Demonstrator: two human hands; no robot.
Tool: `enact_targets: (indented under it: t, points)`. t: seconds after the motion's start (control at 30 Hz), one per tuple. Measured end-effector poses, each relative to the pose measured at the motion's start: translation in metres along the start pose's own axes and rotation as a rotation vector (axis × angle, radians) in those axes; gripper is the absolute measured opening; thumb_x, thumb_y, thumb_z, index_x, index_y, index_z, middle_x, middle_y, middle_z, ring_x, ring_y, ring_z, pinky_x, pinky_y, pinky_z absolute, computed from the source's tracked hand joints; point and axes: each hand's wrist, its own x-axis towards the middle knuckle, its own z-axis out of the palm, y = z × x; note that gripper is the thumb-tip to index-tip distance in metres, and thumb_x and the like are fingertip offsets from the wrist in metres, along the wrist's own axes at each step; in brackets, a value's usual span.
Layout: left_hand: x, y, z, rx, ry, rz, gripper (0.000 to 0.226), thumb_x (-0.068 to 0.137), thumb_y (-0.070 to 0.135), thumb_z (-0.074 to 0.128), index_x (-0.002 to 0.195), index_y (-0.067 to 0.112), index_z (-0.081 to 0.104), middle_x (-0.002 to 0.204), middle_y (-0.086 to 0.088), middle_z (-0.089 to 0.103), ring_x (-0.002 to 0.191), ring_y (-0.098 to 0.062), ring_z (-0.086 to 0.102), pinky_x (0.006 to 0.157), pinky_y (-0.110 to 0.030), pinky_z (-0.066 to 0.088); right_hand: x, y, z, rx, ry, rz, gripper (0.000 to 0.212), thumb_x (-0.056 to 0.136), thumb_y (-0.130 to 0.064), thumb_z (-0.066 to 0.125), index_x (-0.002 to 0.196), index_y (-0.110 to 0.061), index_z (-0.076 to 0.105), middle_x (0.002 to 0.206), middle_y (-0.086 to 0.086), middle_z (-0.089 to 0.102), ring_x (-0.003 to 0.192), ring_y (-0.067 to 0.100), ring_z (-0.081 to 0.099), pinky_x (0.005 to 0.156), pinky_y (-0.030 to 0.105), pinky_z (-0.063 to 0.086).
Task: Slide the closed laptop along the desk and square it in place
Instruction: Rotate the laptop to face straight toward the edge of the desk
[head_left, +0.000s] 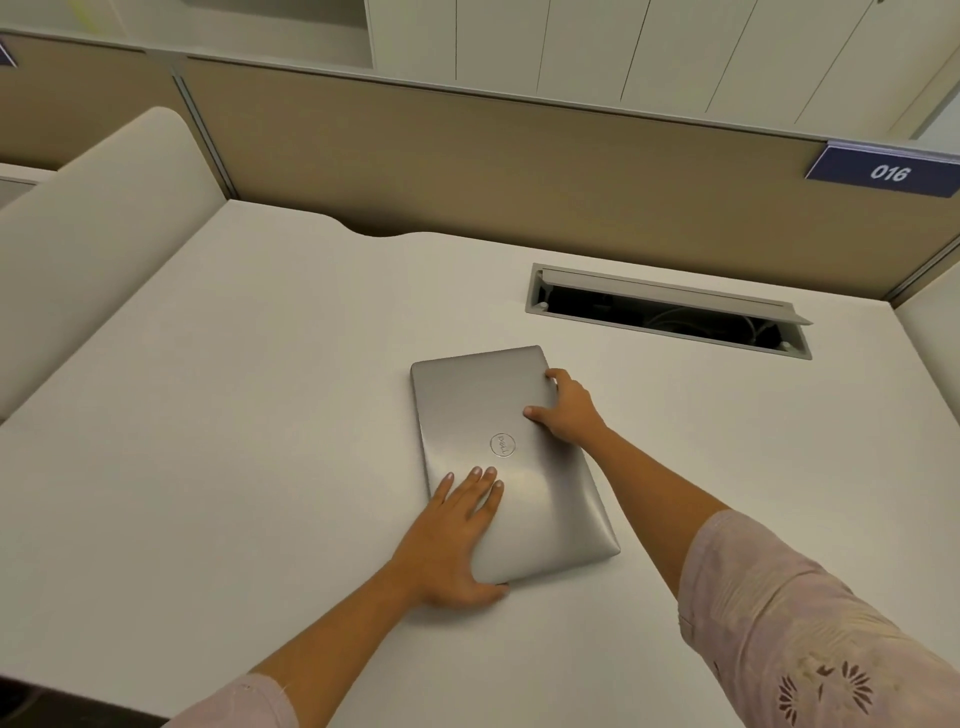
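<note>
A closed silver laptop (483, 415) with a round logo on its lid lies flat on the white desk (234, 415), turned so its long sides run away from me and slightly to the left. My left hand (452, 540) rests on the lid's near left part, fingers spread on top and thumb hooked around the near edge. My right hand (566, 408) holds the far right edge, fingers curled over the corner and thumb on the lid.
An open cable hatch (670, 312) with a raised flap and dark wiring sits just behind and right of the laptop. A beige partition (467, 171) walls the desk's back, carrying a blue "016" tag (883, 169). A cream side panel (93, 249) borders the left.
</note>
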Motion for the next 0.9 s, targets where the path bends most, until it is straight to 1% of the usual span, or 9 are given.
enact_targets:
  t: [0.13, 0.23, 0.4, 0.53, 0.63, 0.7, 0.77, 0.83, 0.9]
  points:
    - [-0.001, -0.04, -0.019, 0.012, -0.025, 0.093, 0.12, 0.067, 0.082, 0.053, 0.155, 0.024, -0.003, 0.164, 0.002, -0.002, 0.15, -0.011, -0.011, 0.121, -0.036, -0.009, 0.001, -0.002, 0.005, 0.047, 0.054, 0.043, 0.079, 0.079, -0.03, 0.078, 0.142, -0.012, 0.034, 0.135, 0.019, 0.047, 0.124, 0.035, 0.048, 0.101, 0.041, 0.04]
    - [-0.003, -0.07, -0.037, 0.011, -0.048, 0.091, 0.119, 0.064, 0.082, 0.056, 0.155, 0.033, -0.003, 0.164, 0.012, -0.003, 0.149, -0.006, -0.009, 0.121, -0.035, -0.009, 0.003, -0.005, 0.008, 0.078, 0.055, 0.077, 0.084, 0.077, -0.031, 0.08, 0.142, -0.012, 0.032, 0.137, 0.019, 0.045, 0.125, 0.036, 0.047, 0.102, 0.043, 0.041]
    - [-0.009, -0.09, -0.049, -0.019, -0.096, 0.0, 0.116, 0.06, 0.083, 0.059, 0.15, 0.049, -0.006, 0.159, 0.027, -0.011, 0.146, 0.0, -0.017, 0.118, -0.038, -0.008, 0.013, -0.01, 0.002, 0.064, 0.012, 0.114, 0.098, 0.069, -0.037, 0.085, 0.144, -0.012, 0.027, 0.138, 0.016, 0.046, 0.126, 0.033, 0.048, 0.101, 0.043, 0.044]
    - [-0.011, -0.079, -0.053, -0.152, -0.164, -0.155, 0.12, 0.056, 0.083, 0.064, 0.148, 0.051, -0.006, 0.158, 0.026, -0.013, 0.147, -0.007, -0.019, 0.118, -0.04, -0.008, 0.025, -0.01, -0.012, 0.123, -0.051, 0.112, 0.101, 0.068, -0.036, 0.086, 0.144, -0.011, 0.026, 0.142, 0.016, 0.038, 0.128, 0.032, 0.046, 0.106, 0.043, 0.043]
    - [-0.016, -0.071, -0.067, -0.393, -0.057, -0.419, 0.112, 0.061, 0.075, 0.07, 0.152, 0.037, 0.017, 0.162, 0.012, 0.01, 0.149, -0.016, 0.004, 0.119, -0.042, 0.018, 0.034, -0.013, -0.019, 0.155, -0.033, 0.096, 0.098, 0.074, -0.038, 0.081, 0.148, -0.009, 0.024, 0.15, 0.015, 0.027, 0.137, 0.031, 0.037, 0.111, 0.041, 0.036]
    - [-0.019, -0.068, -0.076, -0.341, 0.031, -0.618, 0.096, 0.069, 0.07, 0.069, 0.146, 0.025, 0.034, 0.152, 0.002, 0.035, 0.14, -0.021, 0.028, 0.105, -0.041, 0.038, 0.039, -0.017, -0.022, 0.152, -0.043, 0.078, 0.096, 0.078, -0.039, 0.078, 0.15, -0.008, 0.023, 0.153, 0.015, 0.025, 0.14, 0.031, 0.033, 0.112, 0.042, 0.033]
    - [-0.023, -0.066, -0.082, -0.264, 0.043, -0.828, 0.084, 0.074, 0.07, 0.064, 0.133, 0.015, 0.041, 0.128, -0.005, 0.055, 0.119, -0.025, 0.049, 0.084, -0.039, 0.048, 0.045, -0.022, -0.024, 0.104, -0.063, 0.045, 0.094, 0.08, -0.04, 0.076, 0.15, -0.006, 0.022, 0.154, 0.016, 0.026, 0.141, 0.032, 0.031, 0.113, 0.042, 0.032]
    - [-0.028, -0.065, -0.086, -0.239, -0.073, -0.965, 0.084, 0.077, 0.073, 0.057, 0.127, 0.008, 0.039, 0.107, -0.008, 0.063, 0.098, -0.027, 0.061, 0.071, -0.036, 0.05, 0.05, -0.026, -0.024, 0.044, -0.084, 0.017, 0.088, 0.085, -0.04, 0.07, 0.15, -0.004, 0.022, 0.154, 0.017, 0.027, 0.142, 0.033, 0.03, 0.113, 0.042, 0.032]
    - [-0.031, -0.065, -0.084, -0.364, -0.252, -1.032, 0.09, 0.079, 0.076, 0.05, 0.13, 0.003, 0.037, 0.102, -0.012, 0.069, 0.092, -0.028, 0.068, 0.072, -0.035, 0.053, 0.054, -0.027, -0.023, 0.007, -0.086, 0.021, 0.08, 0.091, -0.041, 0.062, 0.149, -0.002, 0.024, 0.153, 0.019, 0.031, 0.14, 0.035, 0.033, 0.111, 0.042, 0.032]
